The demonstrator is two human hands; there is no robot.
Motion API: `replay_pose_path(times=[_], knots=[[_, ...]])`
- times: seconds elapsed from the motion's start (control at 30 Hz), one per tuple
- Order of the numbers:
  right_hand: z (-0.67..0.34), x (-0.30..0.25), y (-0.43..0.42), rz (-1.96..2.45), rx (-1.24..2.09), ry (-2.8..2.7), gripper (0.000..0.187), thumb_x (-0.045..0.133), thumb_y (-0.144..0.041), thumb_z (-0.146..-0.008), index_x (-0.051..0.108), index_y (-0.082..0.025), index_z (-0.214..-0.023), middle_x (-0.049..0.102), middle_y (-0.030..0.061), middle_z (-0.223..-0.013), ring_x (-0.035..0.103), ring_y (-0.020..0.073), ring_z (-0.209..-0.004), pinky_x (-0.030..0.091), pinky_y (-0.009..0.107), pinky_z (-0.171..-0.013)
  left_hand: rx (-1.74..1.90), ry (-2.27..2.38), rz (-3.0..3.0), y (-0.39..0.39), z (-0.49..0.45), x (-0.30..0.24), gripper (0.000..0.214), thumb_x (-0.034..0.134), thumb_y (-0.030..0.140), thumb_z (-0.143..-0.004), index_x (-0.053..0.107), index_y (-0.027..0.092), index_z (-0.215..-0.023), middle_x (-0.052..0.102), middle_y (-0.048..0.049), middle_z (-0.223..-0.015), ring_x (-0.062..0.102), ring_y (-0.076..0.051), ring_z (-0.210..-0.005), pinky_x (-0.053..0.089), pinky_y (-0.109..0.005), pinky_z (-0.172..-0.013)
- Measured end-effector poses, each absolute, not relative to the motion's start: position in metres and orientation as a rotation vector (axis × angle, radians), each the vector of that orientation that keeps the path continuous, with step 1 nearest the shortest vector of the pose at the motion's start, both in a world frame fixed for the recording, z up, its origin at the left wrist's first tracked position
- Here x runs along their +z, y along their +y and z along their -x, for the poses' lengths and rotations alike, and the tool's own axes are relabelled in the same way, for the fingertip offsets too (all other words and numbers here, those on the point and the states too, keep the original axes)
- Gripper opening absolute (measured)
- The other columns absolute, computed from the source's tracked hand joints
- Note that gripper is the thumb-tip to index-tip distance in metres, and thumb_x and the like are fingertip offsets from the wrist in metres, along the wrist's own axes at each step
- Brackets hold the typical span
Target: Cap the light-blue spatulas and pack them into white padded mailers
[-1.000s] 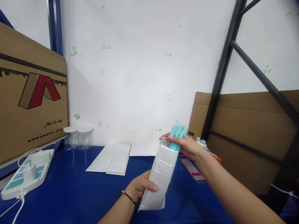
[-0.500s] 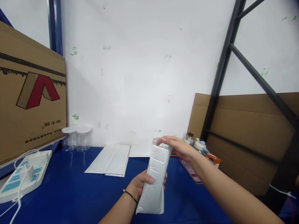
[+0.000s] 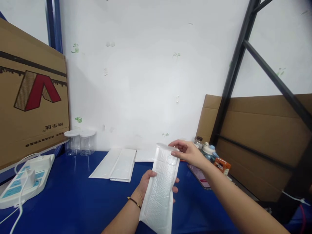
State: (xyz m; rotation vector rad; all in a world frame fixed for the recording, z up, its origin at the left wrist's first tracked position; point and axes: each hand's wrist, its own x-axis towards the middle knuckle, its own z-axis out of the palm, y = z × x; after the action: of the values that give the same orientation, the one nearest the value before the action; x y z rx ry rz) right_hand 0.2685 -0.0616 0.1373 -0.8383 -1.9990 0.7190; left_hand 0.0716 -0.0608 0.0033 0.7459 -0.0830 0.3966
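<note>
A white bubble mailer (image 3: 161, 185) stands tilted above the blue table, its quilted face toward me and its top end pointing at the wall. My left hand (image 3: 145, 187) is wrapped round its middle, thumb on the front face and fingertips showing past the right edge. At the top right corner, my right hand (image 3: 188, 153) pinches the mailer's edge between thumb and fingers. Whether anything lies inside the mailer cannot be seen. More flat white mailers (image 3: 120, 165) lie on the table to the left, behind my left hand.
A white power strip (image 3: 26, 180) with plugged-in cords sits at the left, below a large cardboard box (image 3: 36, 87). Two clear lidded jars (image 3: 87, 144) stand by the wall. At the right are a phone (image 3: 198, 177), an orange box (image 3: 221, 165), bottles and a dark metal rack (image 3: 234, 68).
The mailer's top flap, earlier pressed over under my right hand, now stands up. The mailer reaches lower toward me, and my right hand has shifted from its top onto the right corner.
</note>
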Motion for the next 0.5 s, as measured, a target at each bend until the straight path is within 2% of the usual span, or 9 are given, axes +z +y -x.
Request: replay_pose_path(times=[0.13,0.2,0.23,0.3,0.37,0.43,0.5], knots=[[-0.278,0.127,-0.061,0.616,0.849,-2.17,0.047,0.076,-0.039,-0.063,0.064,-0.02,-0.104,0.058,0.0097,-0.109,0.054,0.0235,-0.1,0.043,0.036,-0.085,0.308,-0.091,-0.715,-0.058,-0.072,-0.008,0.065,0.041,0.052,-0.068,0.06,-0.001,-0.1,0.068,-0.0167,-0.086,0.064,-0.028,-0.076,0.046,-0.037,-0.07],[-0.279,0.121,-0.06,0.619,0.794,-2.174,0.034,0.072,-0.037,-0.069,0.067,-0.02,-0.098,0.061,0.0096,-0.106,0.051,0.0248,-0.107,0.04,0.038,-0.091,0.312,-0.119,-0.69,-0.059,-0.076,-0.012,0.059,0.041,0.05,-0.07,0.061,0.003,-0.1,0.068,-0.013,-0.08,0.065,-0.025,-0.07,0.048,-0.034,-0.063],[-0.279,0.118,-0.059,0.65,0.777,-2.153,0.028,0.067,-0.038,-0.074,0.068,-0.019,-0.094,0.062,0.0093,-0.101,0.051,0.0246,-0.105,0.04,0.037,-0.09,0.332,-0.127,-0.679,-0.061,-0.077,-0.012,0.057,0.041,0.049,-0.072,0.059,0.006,-0.105,0.068,-0.0112,-0.08,0.065,-0.023,-0.069,0.049,-0.033,-0.06],[-0.279,0.109,-0.056,0.759,0.767,-2.082,0.026,0.057,-0.041,-0.082,0.066,-0.017,-0.09,0.064,0.0073,-0.089,0.055,0.0221,-0.093,0.043,0.034,-0.083,0.366,-0.11,-0.668,-0.063,-0.076,-0.008,0.056,0.038,0.048,-0.078,0.052,0.011,-0.117,0.068,-0.0102,-0.085,0.066,-0.021,-0.068,0.049,-0.029,-0.055],[-0.282,0.099,-0.05,0.888,0.704,-1.98,0.029,0.05,-0.043,-0.085,0.062,-0.017,-0.088,0.061,0.0033,-0.079,0.054,0.0175,-0.076,0.043,0.028,-0.071,0.385,-0.042,-0.658,-0.063,-0.069,-0.002,0.062,0.036,0.053,-0.08,0.047,0.011,-0.123,0.066,-0.0141,-0.097,0.066,-0.023,-0.074,0.049,-0.029,-0.053],[-0.287,0.086,-0.041,0.999,0.545,-1.871,0.029,0.046,-0.045,-0.087,0.057,-0.019,-0.086,0.056,-0.0002,-0.072,0.049,0.0151,-0.067,0.039,0.025,-0.063,0.451,0.071,-0.63,-0.056,-0.055,0.005,0.073,0.038,0.065,-0.077,0.047,0.008,-0.122,0.062,-0.018,-0.107,0.065,-0.027,-0.085,0.051,-0.033,-0.06],[-0.293,0.072,-0.025,1.11,0.373,-1.769,0.029,0.042,-0.046,-0.087,0.055,-0.02,-0.086,0.052,-0.0018,-0.067,0.047,0.0153,-0.063,0.036,0.025,-0.06,0.6,0.226,-0.633,-0.044,-0.038,0.013,0.082,0.041,0.073,-0.071,0.047,0.009,-0.121,0.062,-0.0184,-0.107,0.063,-0.03,-0.092,0.051,-0.035,-0.068]])
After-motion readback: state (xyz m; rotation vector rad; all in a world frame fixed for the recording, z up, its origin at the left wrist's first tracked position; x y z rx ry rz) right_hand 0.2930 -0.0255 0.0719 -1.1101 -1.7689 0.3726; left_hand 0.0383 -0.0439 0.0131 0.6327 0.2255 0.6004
